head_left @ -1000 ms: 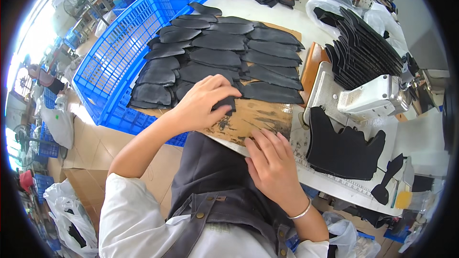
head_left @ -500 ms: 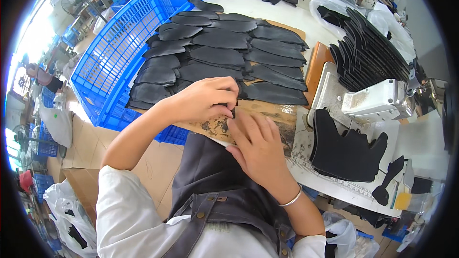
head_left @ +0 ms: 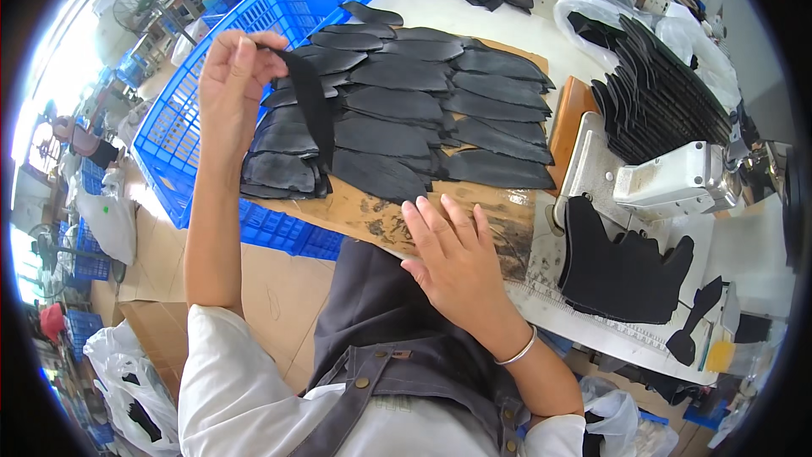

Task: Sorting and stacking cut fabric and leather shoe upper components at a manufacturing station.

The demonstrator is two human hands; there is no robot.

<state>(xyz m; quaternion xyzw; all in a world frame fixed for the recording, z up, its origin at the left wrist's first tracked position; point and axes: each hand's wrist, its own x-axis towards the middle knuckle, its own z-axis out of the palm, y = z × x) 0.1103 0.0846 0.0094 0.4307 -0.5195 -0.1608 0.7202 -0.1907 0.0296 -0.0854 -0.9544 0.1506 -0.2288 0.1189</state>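
A blue crate [head_left: 279, 233] is set at the left; in front of it the left hand [head_left: 230, 89] is raised, and a black strip [head_left: 311, 97] is pinched near its upper end between thumb and fingers; the strip is hung, curved, over the leftmost pieces [head_left: 397, 106], though whether they are touched by its lower end cannot be told; the pieces, black and leaf-shaped, are laid in overlapping rows on a brown board [head_left: 364, 201]; over the board's stained lower part the right hand [head_left: 461, 275] is held palm down, fingers spread and grip released, its fingertips placed just beside the lowest middle piece; farther right, a wooden bar [head_left: 569, 131], a black panel [head_left: 622, 267] and a white machine [head_left: 672, 182] are seen.
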